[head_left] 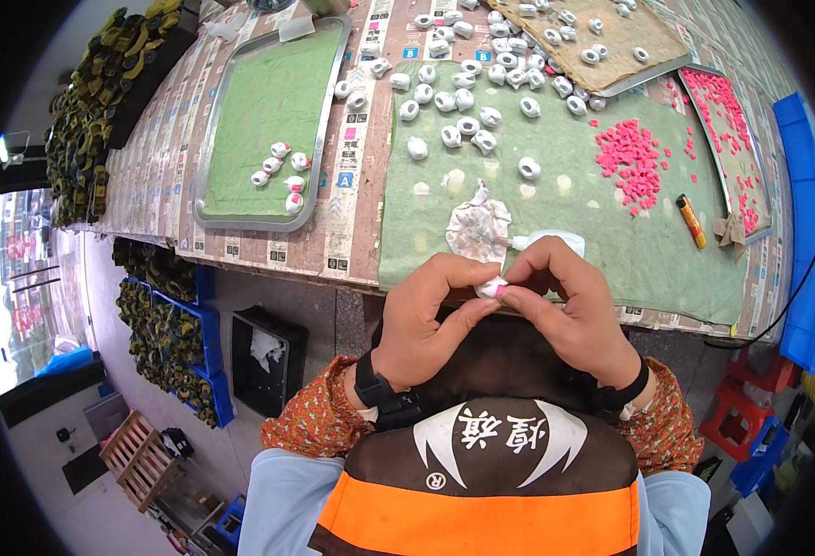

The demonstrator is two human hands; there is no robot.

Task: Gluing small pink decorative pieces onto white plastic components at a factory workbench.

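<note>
Both hands meet close to the chest, just off the near table edge. Left hand (426,320) and right hand (570,310) pinch one small white part (493,288) with a pink piece between their fingertips, fingers closed tight on it; held near, probably for fine fitting.

Just beyond the hands, on the green mat (556,222), lie a crumpled stained rag (477,227) and a white squeeze bottle (548,243), within easy reach.

Loose white parts (468,97) are scattered farther up the mat; a heap of pink pieces (630,157) sits to the right, an orange lighter (691,221) beside it.

Metal tray (241,120), green-lined, left: a few white parts with pink fitted (282,171), clustered apart from the loose ones.

Far tray (611,42), tan-lined: more white parts.

Right tray (723,120): pink pieces.
</note>
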